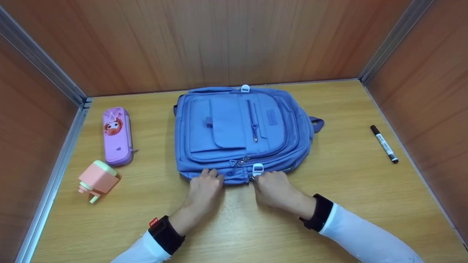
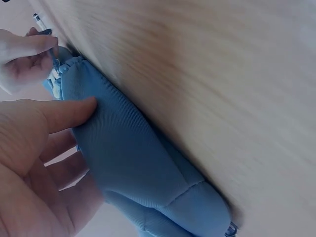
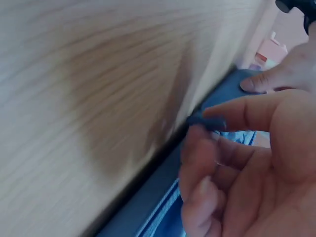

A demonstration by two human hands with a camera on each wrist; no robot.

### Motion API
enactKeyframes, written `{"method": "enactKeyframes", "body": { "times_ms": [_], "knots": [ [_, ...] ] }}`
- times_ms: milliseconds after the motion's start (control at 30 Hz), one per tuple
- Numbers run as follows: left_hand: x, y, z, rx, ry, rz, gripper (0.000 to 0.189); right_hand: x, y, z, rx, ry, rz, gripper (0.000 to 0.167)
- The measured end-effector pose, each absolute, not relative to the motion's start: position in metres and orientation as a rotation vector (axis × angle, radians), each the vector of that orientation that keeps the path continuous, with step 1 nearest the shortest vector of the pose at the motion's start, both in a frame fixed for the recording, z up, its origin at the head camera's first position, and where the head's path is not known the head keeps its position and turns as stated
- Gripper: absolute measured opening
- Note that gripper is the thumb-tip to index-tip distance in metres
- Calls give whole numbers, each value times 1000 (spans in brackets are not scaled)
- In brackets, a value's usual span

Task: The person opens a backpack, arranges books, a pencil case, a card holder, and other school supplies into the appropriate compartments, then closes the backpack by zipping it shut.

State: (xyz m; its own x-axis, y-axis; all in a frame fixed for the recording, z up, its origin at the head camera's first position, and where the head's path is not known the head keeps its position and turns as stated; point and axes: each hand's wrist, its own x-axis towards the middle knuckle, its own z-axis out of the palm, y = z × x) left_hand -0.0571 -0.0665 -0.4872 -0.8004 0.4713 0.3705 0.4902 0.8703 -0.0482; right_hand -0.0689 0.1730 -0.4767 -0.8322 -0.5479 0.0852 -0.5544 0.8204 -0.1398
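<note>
Backpack (image 1: 228, 124): plain blue; 2 white buckles (image 1: 258, 169); darker blue top loop (image 1: 316, 119). Pull tab (image 3: 212, 122): dark blue. Case (image 1: 117, 146): lilac, printed with a red-haired figure. Box-shaped item (image 1: 99, 177): pink, pale green trim. Marker (image 1: 384, 144): white barrel, dark print, black ends. Worktop (image 1: 234, 226): yellow-brown wood grain. Wall panels (image 1: 226, 40): red-brown, streaked grain. Rails (image 1: 40, 58): silver-grey. Sleeves (image 1: 365, 230): white. 2 wristbands (image 1: 166, 235): black, left with red tag (image 1: 153, 221).

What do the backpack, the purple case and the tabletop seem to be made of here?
Backpack: matte woven fabric, perhaps polyester or nylon; fine ribbing and soft folds show in the left wrist view.
Purple case: possibly moulded plastic or a foam shell, smooth, faintly glossy; its rounded form looks stiff.
Tabletop: wood or wood-look laminate, low sheen; grain streaks show.
</note>
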Motion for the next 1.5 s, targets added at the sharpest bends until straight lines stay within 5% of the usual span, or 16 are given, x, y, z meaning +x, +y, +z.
{"method": "enactKeyframes", "body": {
  "times_ms": [300, 1500],
  "knots": [
    [-59, -71, -488, -695, -2662, -110, 23, -67, 208, -471, 954, -2878, 616, 15],
    [-119, -150, -484, -662, -2718, -204, 30, -66, 293, -439, 689, -2945, 457, 7]
  ]
}}
